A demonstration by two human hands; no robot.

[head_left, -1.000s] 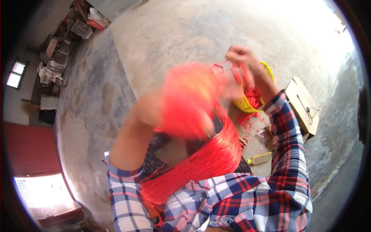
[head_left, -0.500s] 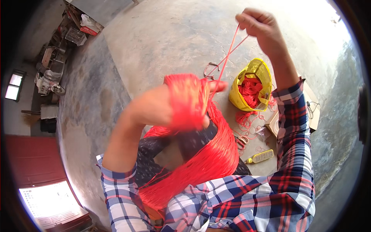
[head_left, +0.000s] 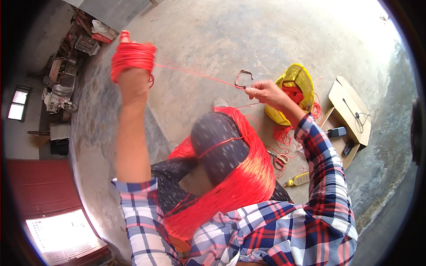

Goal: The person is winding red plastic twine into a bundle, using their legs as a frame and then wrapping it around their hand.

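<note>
My left hand [head_left: 133, 86] is raised at the upper left, slightly blurred, with many turns of red cord [head_left: 134, 57] wound around its palm and fingers; a fingertip pokes out on top. A single strand [head_left: 195, 73] runs taut from that coil across to my right hand [head_left: 270, 94], which pinches it between thumb and fingers. Over my dark-trousered knee and lap lies a large, loose skein of red strands [head_left: 250, 175]. Just beyond the right hand, a yellow bag [head_left: 276, 116] holds more red cord [head_left: 293, 94].
A dark, C-shaped metal piece [head_left: 238, 80] lies on the concrete floor. To the right are scissors [head_left: 279, 162], a yellow tool or lamp [head_left: 299, 179], loose cord bits and an opened cardboard box [head_left: 348, 104] with a black cable. Clutter [head_left: 62, 75] lines the left wall.
My left hand has swung up and away to the left with the cord coil. My right hand has come down toward the yellow bag, and the strand between them now stretches sideways.
</note>
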